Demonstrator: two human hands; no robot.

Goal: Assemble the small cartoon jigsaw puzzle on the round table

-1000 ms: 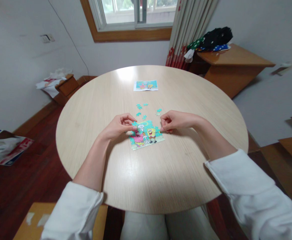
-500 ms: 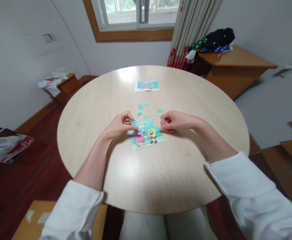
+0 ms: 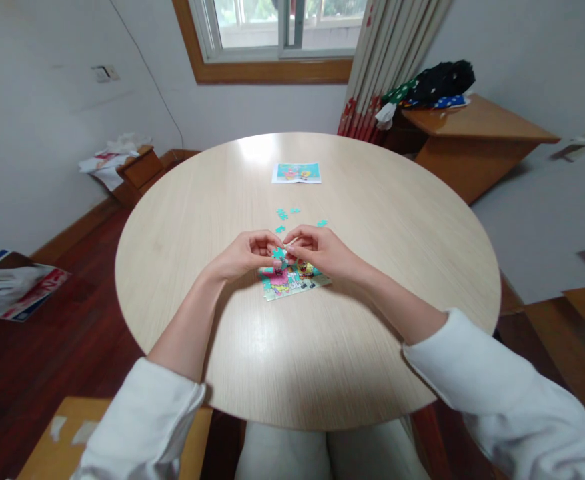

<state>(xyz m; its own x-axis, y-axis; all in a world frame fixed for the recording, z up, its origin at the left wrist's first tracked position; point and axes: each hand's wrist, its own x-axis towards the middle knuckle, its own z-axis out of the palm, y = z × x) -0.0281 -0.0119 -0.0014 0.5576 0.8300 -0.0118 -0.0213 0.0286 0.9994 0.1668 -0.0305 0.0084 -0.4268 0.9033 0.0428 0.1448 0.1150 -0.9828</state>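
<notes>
Puzzle [image 3: 278,281], partly joined, lies flat on the tabletop [image 3: 397,200], and both my hands meet over its far half, so that only its near strip and the lower parts of the figures show. My left hand [image 3: 239,257] reaches in from the puzzle's left; its thumb and fingers are closed on a turquoise piece [image 3: 278,253] above the puzzle's far left part. I hold it by the rim, I think, because a piece so thin gives little else to grip, and this leaves its face uncovered.

My right hand [image 3: 327,250] comes over the puzzle's far right part, fingertips bunched against or just beside those of the left. I cannot tell whether they pinch the same piece, another one, or nothing; bringing them so near probably steadies the small thing between the two sides.

Just beyond the puzzle's far edge lie loose pieces [image 3: 282,214], with one stray piece [image 3: 322,223] beyond its far right corner. Spread out like that, they seem placed for easy picking, each separate from the joined part. Well beyond the puzzle rests a printed sheet [image 3: 296,173], its figures upright the same way, presumably set there so my arms do not cover it.
</notes>
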